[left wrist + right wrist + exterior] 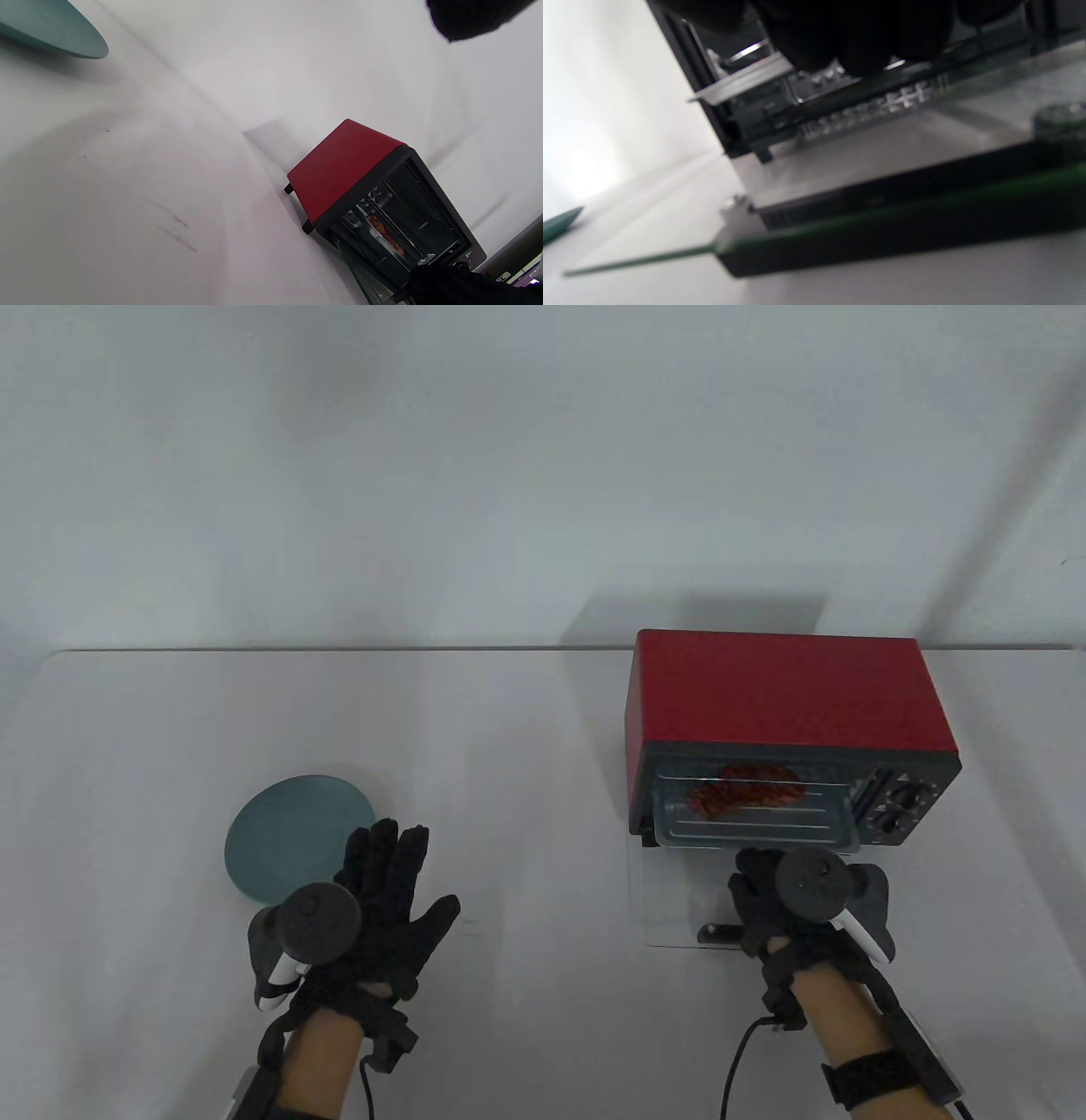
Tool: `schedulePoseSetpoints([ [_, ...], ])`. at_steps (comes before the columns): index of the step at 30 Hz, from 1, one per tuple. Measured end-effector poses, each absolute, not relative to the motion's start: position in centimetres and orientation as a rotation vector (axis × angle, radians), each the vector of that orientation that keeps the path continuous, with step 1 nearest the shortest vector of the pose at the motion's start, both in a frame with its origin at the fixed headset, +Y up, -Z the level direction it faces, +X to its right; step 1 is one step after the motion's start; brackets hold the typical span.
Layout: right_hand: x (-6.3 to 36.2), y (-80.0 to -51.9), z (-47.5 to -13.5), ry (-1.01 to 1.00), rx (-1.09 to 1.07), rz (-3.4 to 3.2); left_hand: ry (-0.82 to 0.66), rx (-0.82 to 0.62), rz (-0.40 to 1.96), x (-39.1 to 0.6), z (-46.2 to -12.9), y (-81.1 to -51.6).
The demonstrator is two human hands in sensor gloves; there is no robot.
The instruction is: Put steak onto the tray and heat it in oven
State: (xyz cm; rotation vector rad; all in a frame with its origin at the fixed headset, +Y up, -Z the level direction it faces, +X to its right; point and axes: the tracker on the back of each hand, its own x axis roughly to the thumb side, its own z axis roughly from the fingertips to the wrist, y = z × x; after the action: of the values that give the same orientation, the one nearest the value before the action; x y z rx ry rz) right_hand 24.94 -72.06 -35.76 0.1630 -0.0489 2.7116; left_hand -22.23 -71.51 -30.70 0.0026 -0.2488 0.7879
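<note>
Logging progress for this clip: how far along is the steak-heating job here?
Done: the steak lies on the tray inside the red oven; the teal plate is bare. In hand: the right hand is over the lowered glass door; the left hand is open. Left: shutting the door, setting the knobs.

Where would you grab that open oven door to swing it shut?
By the dark handle bar along the glass door's front edge, from the front and underneath: the door lies flat, hinged at the oven, so lifting there swings it up.
</note>
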Motion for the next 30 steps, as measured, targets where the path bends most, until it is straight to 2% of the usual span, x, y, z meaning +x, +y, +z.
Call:
schedulePoseSetpoints([
  [20,24.3,-72.7,-41.4,0.021,0.011,2.692,-0.251,-0.004,0.786,-22.1,-30.7,-71.5],
  [30,24.3,-72.5,-43.1,0.008,-0.034,2.693,-0.252,-0.005,0.791,-22.1,-30.8,-71.5],
])
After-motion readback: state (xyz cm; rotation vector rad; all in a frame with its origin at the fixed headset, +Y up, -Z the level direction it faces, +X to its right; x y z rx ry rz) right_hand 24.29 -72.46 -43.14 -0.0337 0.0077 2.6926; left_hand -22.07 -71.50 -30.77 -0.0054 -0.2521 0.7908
